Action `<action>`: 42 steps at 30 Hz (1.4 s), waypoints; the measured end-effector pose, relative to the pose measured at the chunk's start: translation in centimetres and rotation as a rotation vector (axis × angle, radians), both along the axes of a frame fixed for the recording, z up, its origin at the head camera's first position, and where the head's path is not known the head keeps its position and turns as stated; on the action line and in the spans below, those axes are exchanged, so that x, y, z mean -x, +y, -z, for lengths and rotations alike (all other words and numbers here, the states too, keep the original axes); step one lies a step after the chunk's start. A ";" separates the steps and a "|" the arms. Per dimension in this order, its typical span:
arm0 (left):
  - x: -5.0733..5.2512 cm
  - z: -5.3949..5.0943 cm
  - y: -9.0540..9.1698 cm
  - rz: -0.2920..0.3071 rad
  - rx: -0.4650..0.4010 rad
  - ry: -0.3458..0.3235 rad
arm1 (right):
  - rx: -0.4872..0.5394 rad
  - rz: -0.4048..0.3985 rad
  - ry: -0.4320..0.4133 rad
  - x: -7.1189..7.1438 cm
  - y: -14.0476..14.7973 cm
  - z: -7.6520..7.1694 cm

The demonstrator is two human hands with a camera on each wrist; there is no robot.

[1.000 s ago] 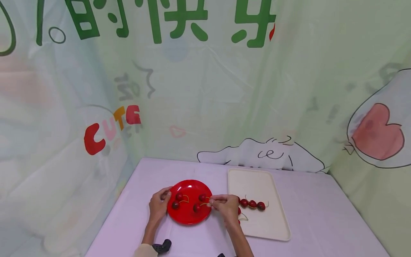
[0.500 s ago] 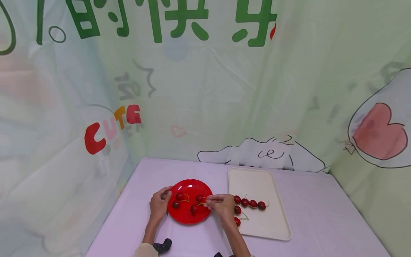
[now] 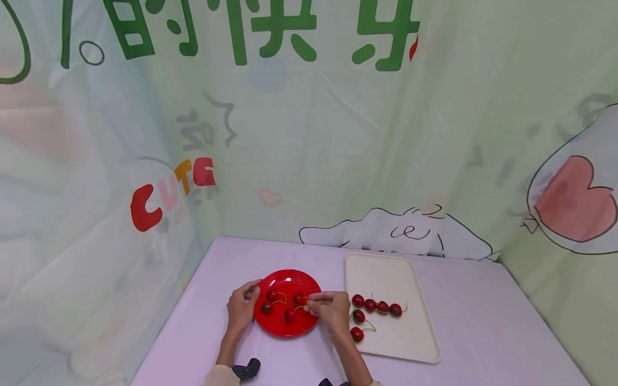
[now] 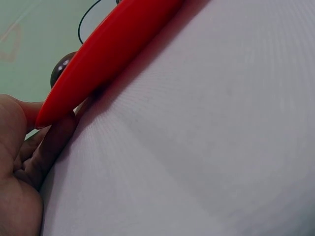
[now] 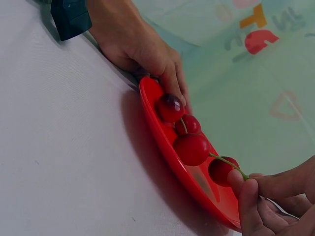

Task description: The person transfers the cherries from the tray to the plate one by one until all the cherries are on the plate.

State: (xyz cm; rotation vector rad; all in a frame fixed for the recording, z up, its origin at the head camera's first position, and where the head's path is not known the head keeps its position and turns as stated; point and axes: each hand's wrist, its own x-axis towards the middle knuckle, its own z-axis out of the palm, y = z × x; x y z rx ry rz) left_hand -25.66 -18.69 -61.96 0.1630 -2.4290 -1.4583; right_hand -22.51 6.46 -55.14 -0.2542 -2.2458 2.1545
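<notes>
Right grip [image 3: 332, 309] and cherry pair [image 3: 290, 314] now sit farther left over red plate [image 3: 285, 331] | right grip: closed pinch on stems [image 5: 227, 161] | left grip [image 3: 243, 306]: clasps plate edge | slack pinch could let pair roll

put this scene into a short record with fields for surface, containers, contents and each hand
surface: pale lilac tabletop
left container: glossy red round plate
left contents: four shiny, round, dark-red cherries
right container: cream rectangular tray with rounded corners
right contents: six similar cherries visible, four in a row
left hand: grips the plate's rim
right hand: pinches a thin green stem leading to a cherry on the plate
</notes>
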 end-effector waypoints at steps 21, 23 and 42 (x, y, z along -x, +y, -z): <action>0.2 0.2 -0.1 -0.009 -0.009 -0.008 | -0.221 0.081 0.128 1.5 -2.8 0.3; 0.2 0.1 0.0 -0.008 -0.011 -0.007 | -0.219 0.087 0.126 1.5 -3.0 0.4; -0.1 -0.3 0.1 -0.005 -0.022 0.002 | -0.352 0.112 0.138 1.9 -4.3 0.9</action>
